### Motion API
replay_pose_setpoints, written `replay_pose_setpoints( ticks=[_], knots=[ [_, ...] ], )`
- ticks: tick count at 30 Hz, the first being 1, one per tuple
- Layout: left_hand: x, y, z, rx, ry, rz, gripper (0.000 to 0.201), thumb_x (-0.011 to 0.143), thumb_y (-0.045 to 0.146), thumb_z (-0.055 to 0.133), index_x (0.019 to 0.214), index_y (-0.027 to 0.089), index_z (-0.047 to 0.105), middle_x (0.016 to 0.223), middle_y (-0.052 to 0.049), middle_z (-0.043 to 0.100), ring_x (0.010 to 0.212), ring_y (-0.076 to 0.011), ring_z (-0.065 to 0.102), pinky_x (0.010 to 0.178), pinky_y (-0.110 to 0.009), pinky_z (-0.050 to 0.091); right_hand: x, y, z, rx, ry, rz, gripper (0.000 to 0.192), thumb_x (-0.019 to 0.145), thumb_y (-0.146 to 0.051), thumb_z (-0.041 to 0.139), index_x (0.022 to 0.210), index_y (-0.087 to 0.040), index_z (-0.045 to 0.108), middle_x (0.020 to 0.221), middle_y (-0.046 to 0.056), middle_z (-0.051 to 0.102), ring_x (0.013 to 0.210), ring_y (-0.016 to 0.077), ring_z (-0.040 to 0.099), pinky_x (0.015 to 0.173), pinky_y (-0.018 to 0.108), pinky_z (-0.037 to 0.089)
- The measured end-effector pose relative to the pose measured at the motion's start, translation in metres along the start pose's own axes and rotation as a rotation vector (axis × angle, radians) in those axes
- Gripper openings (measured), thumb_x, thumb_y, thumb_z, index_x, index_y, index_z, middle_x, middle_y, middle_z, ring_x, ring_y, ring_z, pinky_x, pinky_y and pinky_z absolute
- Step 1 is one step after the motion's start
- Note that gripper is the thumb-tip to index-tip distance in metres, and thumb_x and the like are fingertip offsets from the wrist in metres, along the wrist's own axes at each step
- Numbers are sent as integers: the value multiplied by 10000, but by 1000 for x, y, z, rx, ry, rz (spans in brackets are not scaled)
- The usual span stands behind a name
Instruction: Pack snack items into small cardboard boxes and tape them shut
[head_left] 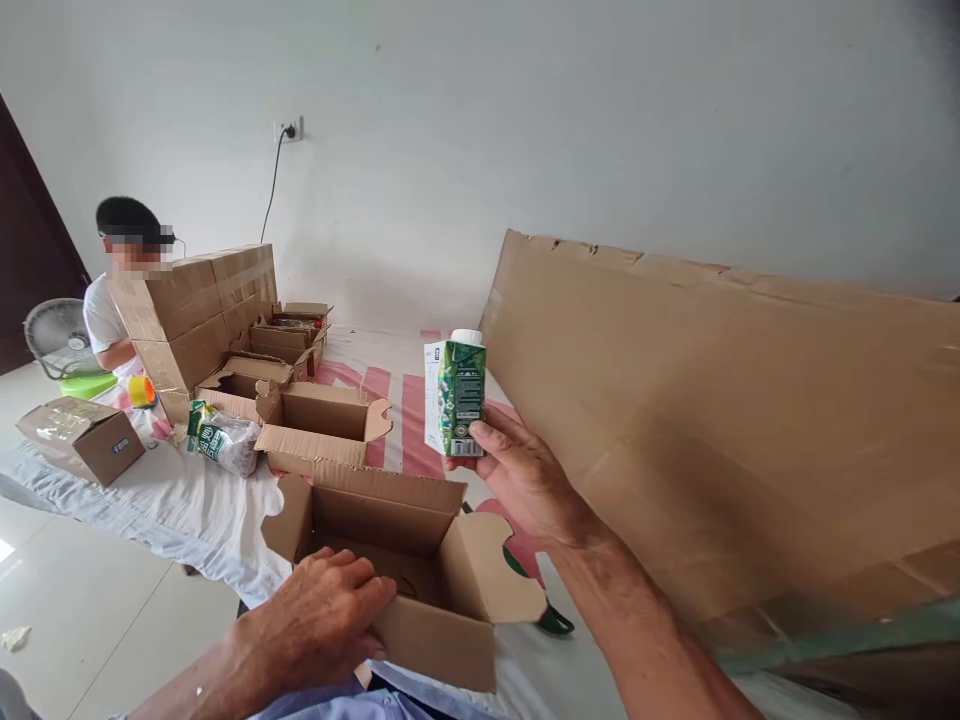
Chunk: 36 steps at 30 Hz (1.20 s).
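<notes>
Right hand (525, 475): I watch it clasp a green drink carton (459, 395) upright, label showing, above the open cardboard box (405, 565) | Left hand (326, 615): fingers curled over the box's near wall, apparently steadying it | Far left: a seated person (112, 320) behind stacked boxes (199, 300).

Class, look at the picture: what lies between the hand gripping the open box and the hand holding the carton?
In the head view, only the open box lies between left hand and right hand holding the carton.
</notes>
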<state>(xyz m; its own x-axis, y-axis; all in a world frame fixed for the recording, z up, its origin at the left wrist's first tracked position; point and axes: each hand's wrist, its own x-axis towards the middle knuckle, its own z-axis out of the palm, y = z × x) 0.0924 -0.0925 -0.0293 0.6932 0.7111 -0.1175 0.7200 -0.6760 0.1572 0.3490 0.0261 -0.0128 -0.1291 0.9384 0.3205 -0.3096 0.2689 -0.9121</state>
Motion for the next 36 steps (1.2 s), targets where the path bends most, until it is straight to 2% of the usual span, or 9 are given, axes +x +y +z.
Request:
replay_pose_setpoints(
  ticks=[4,9,12,16,22,28,32,34,36],
  knots=[
    [-6,-16,-14,-128,365,15,296,1029,347,704,1273,181,689,1144,-111,767,1017,-292,733,869,-430,608,-1,-6,8,-76,-88,54,431,847,-618,873,1085,-265,805,1050,58,780,838,202,670,696,314,594],
    [1,-38,-40,-430,733,-238,411,1024,462,705,1362,230,689,1105,-85,768,899,-220,724,793,-349,602,-7,-21,36,-111,-245,61,431,864,-615,852,1119,-268,829,1108,76,812,955,270,729,807,387,619],
    [6,-57,-57,-503,795,-272,500,987,467,729,1414,213,678,1222,-106,762,882,-210,738,747,-334,610,-13,-32,55,-102,-296,44,390,875,-599,843,1111,-289,844,1154,61,815,1105,312,725,929,443,623],
    [6,-104,-67,-251,823,-376,384,978,323,663,1328,184,736,1264,-116,756,1020,-261,754,928,-418,628,-17,-37,59,-83,-261,10,455,856,-639,850,1153,-295,846,1188,70,817,1108,327,734,938,473,630],
    [23,-175,-43,-103,497,-357,506,876,120,650,1371,193,724,1535,-146,666,1438,-333,619,1256,-513,468,-11,-19,30,-57,-86,6,523,833,-678,861,1163,-275,808,1133,94,816,967,294,763,819,439,662],
    [52,-186,-29,-93,381,-309,481,842,93,683,1301,219,751,1380,-124,738,1298,-305,699,1164,-450,542,-7,8,2,-23,91,-51,466,814,-641,881,1066,-259,792,1110,95,800,947,285,749,774,426,662],
    [36,-192,-35,-105,621,-414,466,897,174,661,1358,218,718,1444,-133,676,1320,-302,680,1183,-428,519,-5,28,-23,-36,212,-70,433,819,-625,869,1032,-258,783,1077,91,786,935,285,738,737,417,658],
    [14,-204,-30,-79,799,-639,467,937,258,635,1398,200,683,1415,-152,671,1289,-333,688,1155,-458,533,-3,40,-38,-46,265,-80,405,837,-615,854,1023,-264,776,1065,81,778,924,272,727,728,406,655],
    [-12,-221,-16,-64,835,-920,589,917,357,675,1470,164,612,1409,-197,658,1256,-387,696,1090,-511,560,1,56,-51,-39,328,-95,403,827,-615,861,1012,-270,765,1050,68,767,897,258,717,716,398,655]
  ],
)
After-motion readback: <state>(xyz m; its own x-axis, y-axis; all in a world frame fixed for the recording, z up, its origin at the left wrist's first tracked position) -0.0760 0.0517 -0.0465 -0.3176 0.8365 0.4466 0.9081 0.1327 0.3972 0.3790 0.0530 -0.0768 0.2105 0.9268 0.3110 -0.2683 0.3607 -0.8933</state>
